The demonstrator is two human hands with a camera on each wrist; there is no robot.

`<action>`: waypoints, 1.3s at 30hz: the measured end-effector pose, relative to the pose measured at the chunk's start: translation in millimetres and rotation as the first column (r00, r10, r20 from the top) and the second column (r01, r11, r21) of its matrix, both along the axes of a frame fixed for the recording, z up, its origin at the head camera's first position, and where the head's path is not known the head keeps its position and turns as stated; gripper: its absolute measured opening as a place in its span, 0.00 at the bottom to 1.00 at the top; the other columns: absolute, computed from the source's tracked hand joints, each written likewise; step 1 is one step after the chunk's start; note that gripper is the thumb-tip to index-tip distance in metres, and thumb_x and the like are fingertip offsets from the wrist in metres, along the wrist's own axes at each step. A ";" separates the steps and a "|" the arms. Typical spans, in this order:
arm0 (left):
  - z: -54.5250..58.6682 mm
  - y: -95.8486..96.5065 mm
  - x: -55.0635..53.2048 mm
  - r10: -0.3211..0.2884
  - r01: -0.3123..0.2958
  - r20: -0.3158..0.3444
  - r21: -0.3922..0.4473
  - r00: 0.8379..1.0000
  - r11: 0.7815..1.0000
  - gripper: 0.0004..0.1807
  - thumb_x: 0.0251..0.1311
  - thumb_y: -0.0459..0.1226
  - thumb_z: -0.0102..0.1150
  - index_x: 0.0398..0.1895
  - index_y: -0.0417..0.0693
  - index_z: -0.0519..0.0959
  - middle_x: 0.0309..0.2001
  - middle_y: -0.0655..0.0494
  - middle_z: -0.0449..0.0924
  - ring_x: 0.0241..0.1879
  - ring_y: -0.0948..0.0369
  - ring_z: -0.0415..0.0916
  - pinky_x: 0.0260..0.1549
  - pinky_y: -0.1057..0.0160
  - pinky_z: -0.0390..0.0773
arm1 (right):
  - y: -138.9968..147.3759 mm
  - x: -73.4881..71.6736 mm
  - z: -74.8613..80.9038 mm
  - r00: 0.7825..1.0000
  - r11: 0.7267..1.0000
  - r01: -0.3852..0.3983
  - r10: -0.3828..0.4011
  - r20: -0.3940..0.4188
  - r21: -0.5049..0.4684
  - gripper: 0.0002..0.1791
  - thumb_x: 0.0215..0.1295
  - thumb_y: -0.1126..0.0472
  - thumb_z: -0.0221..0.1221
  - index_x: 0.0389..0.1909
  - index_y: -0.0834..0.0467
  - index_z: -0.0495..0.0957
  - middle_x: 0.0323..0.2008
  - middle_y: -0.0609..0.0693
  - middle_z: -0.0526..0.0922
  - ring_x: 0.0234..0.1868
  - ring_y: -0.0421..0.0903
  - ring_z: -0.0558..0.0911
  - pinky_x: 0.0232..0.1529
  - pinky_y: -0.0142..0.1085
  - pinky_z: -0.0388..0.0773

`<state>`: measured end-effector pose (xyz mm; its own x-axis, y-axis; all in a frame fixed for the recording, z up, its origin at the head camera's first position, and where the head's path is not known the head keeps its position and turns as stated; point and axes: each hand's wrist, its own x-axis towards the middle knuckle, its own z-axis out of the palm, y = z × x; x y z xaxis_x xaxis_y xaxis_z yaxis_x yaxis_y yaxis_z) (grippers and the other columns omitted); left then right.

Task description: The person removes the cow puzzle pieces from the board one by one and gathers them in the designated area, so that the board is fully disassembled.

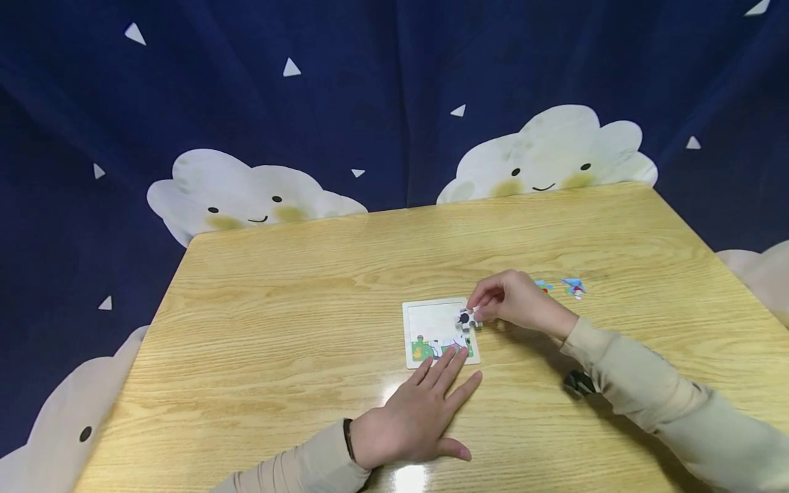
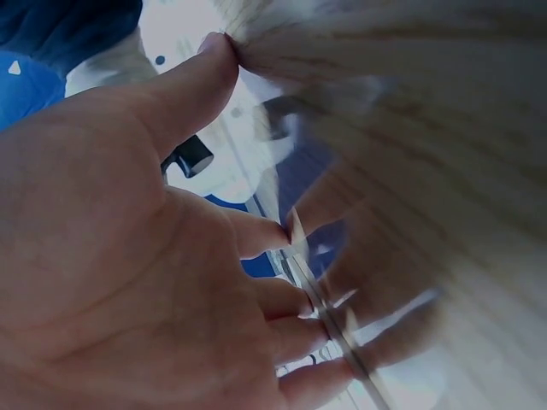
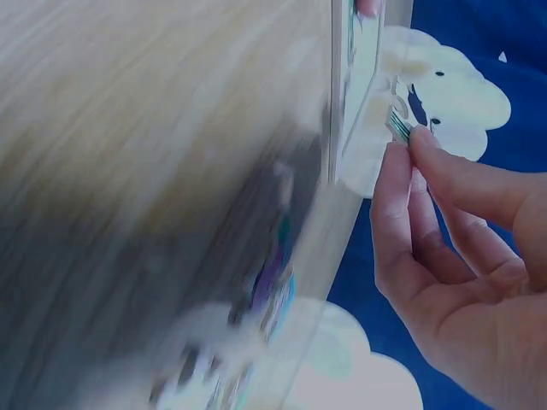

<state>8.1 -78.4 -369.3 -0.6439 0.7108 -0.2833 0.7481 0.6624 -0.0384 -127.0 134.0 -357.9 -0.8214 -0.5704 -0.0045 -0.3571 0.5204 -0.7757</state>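
A square, pale-framed jigsaw tray [image 1: 405,337] lies on the wooden table. Along its bottom runs a strip of fitted picture pieces [image 1: 422,350], green with a white and black figure; the pale board above it is bare. My right hand [image 1: 520,299] pinches a white jigsaw piece [image 1: 466,319] with a black spot between thumb and fingers, over the tray's right side. In the right wrist view the piece [image 3: 398,126] is seen edge-on at the fingertips. With fingers spread, my left hand [image 1: 425,411] rests its fingertips on the tray's lower edge.
Loose colourful jigsaw pieces [image 1: 574,285] lie on the table [image 1: 296,308] to the right of the tray, partly behind the right hand. A dark blue curtain [image 1: 370,89] with white clouds hangs beyond the table's far edge. A black device [image 1: 579,383] sits at the right sleeve.
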 end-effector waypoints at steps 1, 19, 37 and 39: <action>-0.2 0.0 0.0 0.001 -0.001 0.003 0.001 1.000 1.000 0.53 0.59 0.71 0.41 0.80 0.53 0.44 0.78 0.42 0.32 0.77 0.50 0.34 0.70 0.52 0.51 | 4.2 0.1 1.2 1.000 1.000 0.008 -0.008 0.006 0.003 0.05 0.56 0.71 0.69 0.30 0.59 0.85 0.25 0.46 0.84 0.26 0.42 0.81 0.28 0.32 0.76; 1.6 0.2 -0.2 0.013 -0.013 0.027 0.012 1.000 1.000 0.54 0.58 0.72 0.41 0.80 0.53 0.44 0.78 0.41 0.32 0.76 0.50 0.34 0.70 0.52 0.51 | 111.8 5.8 -0.9 0.985 0.980 0.159 -0.149 -0.084 0.117 0.06 0.53 0.72 0.70 0.30 0.60 0.85 0.30 0.49 0.86 0.25 0.35 0.79 0.25 0.30 0.75; 0.2 -0.4 0.3 0.018 -0.019 0.038 0.025 0.999 1.000 0.53 0.59 0.71 0.42 0.80 0.53 0.43 0.78 0.42 0.31 0.77 0.50 0.33 0.71 0.53 0.49 | 160.2 -2.9 -20.1 0.962 0.929 0.239 -0.186 -0.202 0.283 0.07 0.50 0.70 0.71 0.30 0.58 0.86 0.27 0.46 0.85 0.25 0.31 0.74 0.26 0.30 0.72; -0.3 -0.6 0.0 0.015 -0.016 0.035 0.023 0.999 1.000 0.53 0.59 0.71 0.42 0.80 0.53 0.43 0.78 0.42 0.31 0.77 0.50 0.33 0.71 0.53 0.50 | 159.5 -2.4 -20.3 0.961 0.927 0.240 -0.184 -0.207 0.289 0.08 0.50 0.71 0.71 0.30 0.58 0.85 0.27 0.45 0.85 0.25 0.32 0.74 0.26 0.30 0.73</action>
<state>8.1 -79.0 -369.6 -0.6448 0.7075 -0.2893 0.7384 0.6744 0.0036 -129.4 293.5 -378.1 -0.9267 -0.3759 0.0009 -0.3258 0.8021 -0.5004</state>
